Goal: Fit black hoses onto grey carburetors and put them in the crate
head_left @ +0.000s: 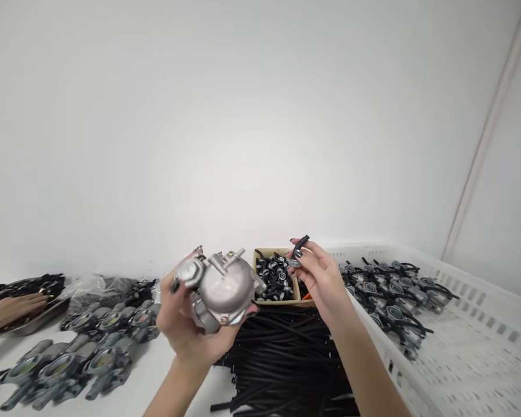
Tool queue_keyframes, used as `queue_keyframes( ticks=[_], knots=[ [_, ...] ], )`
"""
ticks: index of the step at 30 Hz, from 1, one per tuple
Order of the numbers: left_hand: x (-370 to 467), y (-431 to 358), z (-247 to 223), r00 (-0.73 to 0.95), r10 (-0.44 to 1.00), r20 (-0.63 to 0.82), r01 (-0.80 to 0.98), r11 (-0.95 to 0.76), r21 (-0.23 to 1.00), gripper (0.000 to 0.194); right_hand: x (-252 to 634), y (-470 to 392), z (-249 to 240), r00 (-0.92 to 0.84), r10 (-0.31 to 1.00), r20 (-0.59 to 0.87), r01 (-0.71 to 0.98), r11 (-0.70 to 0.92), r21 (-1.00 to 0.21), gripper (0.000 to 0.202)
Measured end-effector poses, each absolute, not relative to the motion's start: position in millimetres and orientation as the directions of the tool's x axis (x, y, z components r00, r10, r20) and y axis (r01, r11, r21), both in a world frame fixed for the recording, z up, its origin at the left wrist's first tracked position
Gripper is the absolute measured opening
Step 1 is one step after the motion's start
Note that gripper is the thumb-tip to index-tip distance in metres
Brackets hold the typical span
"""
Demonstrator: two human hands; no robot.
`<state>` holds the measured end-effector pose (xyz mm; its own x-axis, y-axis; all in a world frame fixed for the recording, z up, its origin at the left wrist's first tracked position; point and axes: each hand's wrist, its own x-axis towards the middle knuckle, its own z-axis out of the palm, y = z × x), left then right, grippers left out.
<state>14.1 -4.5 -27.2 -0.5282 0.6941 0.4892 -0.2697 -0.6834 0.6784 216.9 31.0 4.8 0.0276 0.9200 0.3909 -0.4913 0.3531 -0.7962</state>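
My left hand (191,324) is wrapped round a silver metal carburetor (228,286), held up with its domed side towards me. Between the fingertips of my right hand (319,272) is a short black rubber hose (301,244) with a clip-like metal piece at its lower end. Just behind the two hands stands a yellowish box (255,263) with several small black-and-silver parts (278,277) inside. Below them lies a thick spread of black rubber tubes (282,359). The hose and the carburetor are apart.
On the right stands a white plastic crate (481,313) with several carburetors (395,288) fitted with black hoses. Rows of carburetors (102,360) cover the table at left. Further left, another person's hand (19,307) reaches into a metal tray (30,327); beside it lies a clear plastic bag (87,286).
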Motion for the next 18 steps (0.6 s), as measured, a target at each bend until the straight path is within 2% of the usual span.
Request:
queue_keyframes(
  ticks=[2,4,7,9,13,18],
  knots=[
    [29.6,-6.1,-20.4,-0.574,0.627,0.526,-0.248,-0.746,0.618,0.083,213.1,26.7,2.9,0.035,0.908,0.418,-0.481,0.382,-0.789,0.035],
    [35.7,-8.7,-10.8,-0.555,0.715,0.425,-0.405,-0.679,0.612,0.065,207.3,23.2,0.0,0.019,0.893,0.45,-0.469,0.405,-0.785,0.034],
    [31.5,-10.3,1.2,-0.311,0.948,0.068,-0.751,-0.289,0.594,0.046,194.1,17.4,-5.6,-0.027,0.855,0.519,-0.436,0.457,-0.775,0.026],
    [26.7,-9.8,3.1,-0.206,0.975,-0.084,-0.825,-0.127,0.551,0.036,182.6,13.5,-10.6,-0.054,0.82,0.57,-0.4,0.505,-0.765,0.018],
    [26.7,-12.1,-4.6,-0.203,0.967,-0.154,-0.833,-0.088,0.547,0.024,157.9,9.0,-25.5,-0.054,0.759,0.649,-0.339,0.597,-0.727,0.013],
    [32.5,-20.6,-9.8,-0.238,0.959,-0.154,-0.787,-0.097,0.609,0.019,138.6,7.7,-44.5,0.15,0.688,0.71,-0.234,0.723,-0.65,0.015]
  ],
)
